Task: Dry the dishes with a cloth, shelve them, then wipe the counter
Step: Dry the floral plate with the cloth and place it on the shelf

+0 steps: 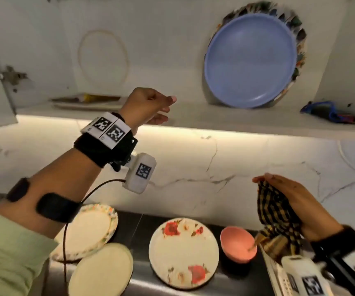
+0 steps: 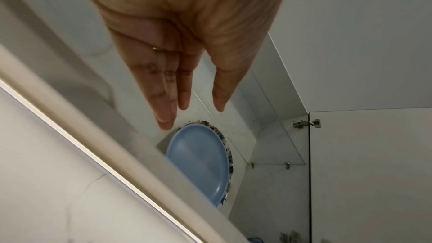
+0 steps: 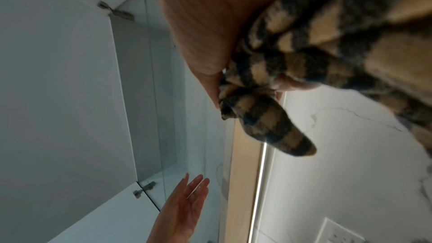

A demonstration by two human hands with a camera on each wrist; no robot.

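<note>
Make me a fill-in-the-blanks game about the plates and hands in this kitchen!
1. The plate leaning on the shelf is ____.
2. The right hand holds a checked ____.
3. The small bowl on the counter is ____.
4. The left hand holds ____.

Missing words: blue; cloth; pink; nothing
</note>
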